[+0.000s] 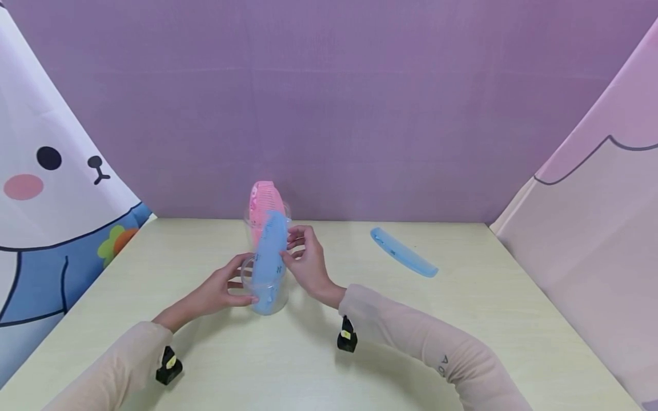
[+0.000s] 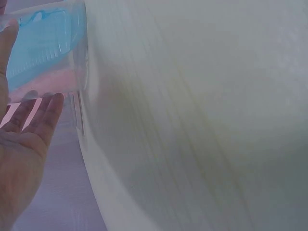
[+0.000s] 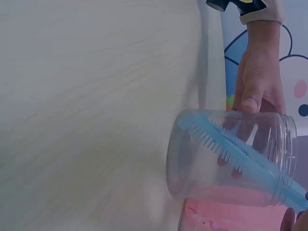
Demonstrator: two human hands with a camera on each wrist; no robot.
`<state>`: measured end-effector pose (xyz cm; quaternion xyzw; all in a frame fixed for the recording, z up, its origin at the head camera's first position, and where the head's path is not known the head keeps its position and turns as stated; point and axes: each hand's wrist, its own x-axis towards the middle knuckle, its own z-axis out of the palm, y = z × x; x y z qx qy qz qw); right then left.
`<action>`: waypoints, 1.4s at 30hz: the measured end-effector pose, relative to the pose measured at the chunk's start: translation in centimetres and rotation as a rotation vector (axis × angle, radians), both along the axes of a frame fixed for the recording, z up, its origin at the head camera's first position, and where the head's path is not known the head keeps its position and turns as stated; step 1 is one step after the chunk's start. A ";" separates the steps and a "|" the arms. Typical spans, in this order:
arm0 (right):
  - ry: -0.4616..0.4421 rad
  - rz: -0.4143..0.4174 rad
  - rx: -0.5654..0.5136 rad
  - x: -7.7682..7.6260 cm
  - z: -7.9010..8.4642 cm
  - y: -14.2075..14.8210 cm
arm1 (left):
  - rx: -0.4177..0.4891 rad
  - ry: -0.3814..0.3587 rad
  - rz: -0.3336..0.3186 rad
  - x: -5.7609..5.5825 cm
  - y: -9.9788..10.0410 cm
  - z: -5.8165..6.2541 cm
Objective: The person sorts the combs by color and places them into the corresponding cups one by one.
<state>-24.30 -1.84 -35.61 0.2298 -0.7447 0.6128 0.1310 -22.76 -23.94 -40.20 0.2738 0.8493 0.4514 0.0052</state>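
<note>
A clear plastic jar (image 3: 202, 178) stands upright on the table, with a light blue comb (image 1: 271, 251) leaning inside it and its upper part sticking out above the rim. My left hand (image 1: 221, 291) grips the jar from the left, thumb at the near side and fingers round the far side. The thumb and fingers of my right hand (image 1: 312, 265) pinch the comb's upper part by its right edge. In the right wrist view the comb slants across the jar, its lower end close to the bottom. Right behind, a second clear jar holds pink combs (image 1: 264, 200).
Another blue comb (image 1: 403, 252) lies flat on the table (image 1: 462, 331) to the right. A purple cloth (image 1: 360, 114) hangs along the table's far edge, and printed cloths (image 1: 51, 217) hang at both sides.
</note>
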 end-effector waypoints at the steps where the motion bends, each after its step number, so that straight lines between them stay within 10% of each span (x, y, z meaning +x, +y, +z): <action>1: 0.000 0.002 0.004 0.0 0.0 0.1 | -0.001 -0.001 0.001 0.0 0.0 0.0; 21: -0.006 -0.002 0.059 1.1 2.0 4.4 | 0.015 -0.007 -0.005 0.1 -0.1 0.0; 42: -0.094 -0.123 0.300 -4.5 -4.0 11.8 | 0.011 -0.006 -0.009 0.2 0.0 0.1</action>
